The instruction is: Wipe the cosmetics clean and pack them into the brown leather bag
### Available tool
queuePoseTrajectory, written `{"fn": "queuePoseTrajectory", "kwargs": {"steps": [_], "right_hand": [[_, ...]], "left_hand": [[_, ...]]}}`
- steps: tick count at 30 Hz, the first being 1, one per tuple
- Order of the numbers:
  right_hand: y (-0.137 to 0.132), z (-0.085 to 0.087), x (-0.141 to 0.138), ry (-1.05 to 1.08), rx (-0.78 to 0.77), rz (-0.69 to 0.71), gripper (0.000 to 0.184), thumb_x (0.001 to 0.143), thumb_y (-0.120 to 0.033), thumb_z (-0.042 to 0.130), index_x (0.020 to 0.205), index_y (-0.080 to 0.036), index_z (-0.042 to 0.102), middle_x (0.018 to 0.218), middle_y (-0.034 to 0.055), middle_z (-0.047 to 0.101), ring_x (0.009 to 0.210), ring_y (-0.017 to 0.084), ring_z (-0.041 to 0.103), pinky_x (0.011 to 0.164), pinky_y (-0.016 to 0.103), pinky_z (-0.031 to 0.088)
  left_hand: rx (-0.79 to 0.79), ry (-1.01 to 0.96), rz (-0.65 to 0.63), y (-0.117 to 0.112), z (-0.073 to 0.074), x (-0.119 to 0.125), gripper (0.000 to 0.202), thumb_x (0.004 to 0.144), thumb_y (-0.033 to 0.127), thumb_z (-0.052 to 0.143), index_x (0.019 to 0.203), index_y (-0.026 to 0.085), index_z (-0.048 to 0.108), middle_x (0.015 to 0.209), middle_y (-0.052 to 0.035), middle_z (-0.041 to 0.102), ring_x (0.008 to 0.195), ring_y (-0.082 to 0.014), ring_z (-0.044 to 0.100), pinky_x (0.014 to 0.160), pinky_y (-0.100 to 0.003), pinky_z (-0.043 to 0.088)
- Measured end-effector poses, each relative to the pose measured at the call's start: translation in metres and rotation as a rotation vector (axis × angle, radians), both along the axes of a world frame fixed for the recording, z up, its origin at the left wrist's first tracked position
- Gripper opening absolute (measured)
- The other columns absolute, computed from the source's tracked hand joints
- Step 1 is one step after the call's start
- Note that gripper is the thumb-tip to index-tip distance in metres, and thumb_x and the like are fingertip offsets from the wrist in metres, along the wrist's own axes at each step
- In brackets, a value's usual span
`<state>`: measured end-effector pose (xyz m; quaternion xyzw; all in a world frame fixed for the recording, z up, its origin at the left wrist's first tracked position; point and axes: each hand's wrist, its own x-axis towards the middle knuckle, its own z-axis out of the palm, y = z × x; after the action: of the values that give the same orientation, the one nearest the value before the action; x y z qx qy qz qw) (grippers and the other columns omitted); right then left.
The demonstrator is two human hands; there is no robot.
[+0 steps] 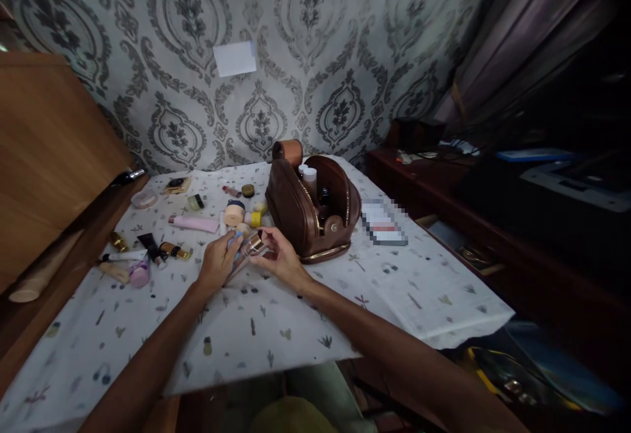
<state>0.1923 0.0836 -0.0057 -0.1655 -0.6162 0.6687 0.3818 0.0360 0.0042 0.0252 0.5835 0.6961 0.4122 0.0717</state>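
Note:
Both my hands meet over the white patterned tablecloth point(305, 308), in front of an open brown leather cosmetic bag point(308, 213). My left hand point(219, 263) and my right hand point(279, 257) are closed together on a small shiny tube-like cosmetic item point(251, 246) with a bluish end. The bag stands upright, its zip open, with bottles showing inside, one white-capped point(309, 177). A round brown case point(287, 152) sits behind the bag.
Several cosmetics lie scattered left of my hands: a pink tube point(194, 223), a round jar point(234, 212), a gold item point(175, 250), a pink-capped piece point(139, 274). A wooden cabinet point(44, 157) stands on the left, dark furniture point(493, 223) on the right. A blurred card point(384, 221) lies beside the bag.

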Motion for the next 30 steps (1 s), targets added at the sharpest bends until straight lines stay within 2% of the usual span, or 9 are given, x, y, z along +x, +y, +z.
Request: {"fn": "queuePoseTrajectory", "kwargs": {"steps": [3,7,11,15,19,22,24,27,30], "right_hand": [[-0.001,0.001,-0.001,-0.039,-0.028,0.052,0.058,0.063,-0.041,0.086,0.106,-0.025,0.050,0.100,0.0002,0.059,0.086,0.014,0.060,0.064,0.023,0.044],[-0.004,0.003,-0.002,-0.087,0.002,0.126,0.051,0.064,-0.046,0.085,0.094,-0.022,0.052,0.092,0.0003,0.061,0.084,0.015,0.059,0.062,0.023,0.042],[-0.007,0.005,-0.004,-0.032,-0.023,0.135,0.055,0.068,-0.052,0.081,0.107,-0.021,0.056,0.100,0.0027,0.064,0.091,0.016,0.061,0.069,0.026,0.046],[-0.005,0.006,-0.005,0.089,-0.171,0.114,0.050,0.069,-0.056,0.079,0.100,-0.021,0.063,0.092,0.0000,0.066,0.089,0.016,0.062,0.082,0.028,0.047],[-0.004,0.007,-0.005,0.109,-0.434,0.142,0.047,0.066,-0.058,0.081,0.087,-0.019,0.065,0.077,-0.0019,0.063,0.070,0.012,0.057,0.068,0.024,0.046],[-0.009,0.004,-0.008,0.108,-0.540,0.169,0.049,0.061,-0.057,0.084,0.086,-0.019,0.065,0.071,-0.0026,0.061,0.065,0.012,0.056,0.064,0.024,0.045],[-0.013,0.002,-0.011,0.091,-0.518,0.182,0.048,0.063,-0.057,0.083,0.086,-0.019,0.065,0.072,-0.0026,0.061,0.066,0.012,0.055,0.062,0.024,0.044],[-0.018,-0.001,-0.014,0.068,-0.439,0.181,0.043,0.070,-0.058,0.079,0.085,-0.021,0.064,0.072,-0.0032,0.059,0.065,0.011,0.053,0.059,0.023,0.042],[-0.018,-0.001,-0.015,0.100,-0.437,0.141,0.042,0.069,-0.056,0.079,0.087,-0.021,0.065,0.074,-0.0032,0.061,0.068,0.012,0.055,0.062,0.023,0.043]], "left_hand": [[0.044,-0.018,0.110,-0.001,0.002,-0.003,0.033,0.090,0.047,0.039,0.072,0.022,0.049,0.057,0.0043,0.050,0.054,-0.0134,0.047,0.057,-0.025,0.034],[0.072,-0.040,0.179,-0.002,0.002,-0.001,0.031,0.090,0.044,0.041,0.068,0.022,0.044,0.054,0.0062,0.046,0.052,-0.0122,0.045,0.054,-0.023,0.032],[0.107,-0.115,0.160,-0.003,0.003,0.005,0.025,0.089,0.042,0.047,0.074,0.022,0.051,0.061,0.0054,0.052,0.057,-0.0125,0.048,0.057,-0.023,0.037],[0.052,-0.214,0.003,-0.004,0.004,0.007,0.027,0.090,0.044,0.050,0.077,0.021,0.055,0.065,0.0044,0.053,0.061,-0.0132,0.048,0.059,-0.023,0.040],[0.071,-0.320,0.022,-0.004,0.003,0.004,0.033,0.093,0.053,0.046,0.086,0.022,0.056,0.070,0.0029,0.054,0.063,-0.0143,0.050,0.061,-0.024,0.042],[0.268,-0.394,0.102,-0.003,-0.001,0.006,0.038,0.096,0.056,0.038,0.113,0.024,0.051,0.097,-0.0034,0.061,0.087,-0.0176,0.061,0.081,-0.030,0.049],[0.365,-0.362,0.096,-0.002,-0.005,0.011,0.044,0.097,0.058,0.036,0.124,0.024,0.045,0.117,-0.0084,0.058,0.111,-0.0205,0.058,0.099,-0.036,0.046],[0.315,-0.250,0.032,-0.001,-0.013,0.020,0.052,0.098,0.055,0.038,0.138,0.022,0.037,0.142,-0.0141,0.045,0.135,-0.0245,0.043,0.114,-0.042,0.034],[0.235,-0.165,-0.027,0.001,-0.023,0.025,0.059,0.099,0.051,0.039,0.149,0.022,0.028,0.155,-0.0154,0.032,0.146,-0.0261,0.029,0.120,-0.046,0.026]]}}
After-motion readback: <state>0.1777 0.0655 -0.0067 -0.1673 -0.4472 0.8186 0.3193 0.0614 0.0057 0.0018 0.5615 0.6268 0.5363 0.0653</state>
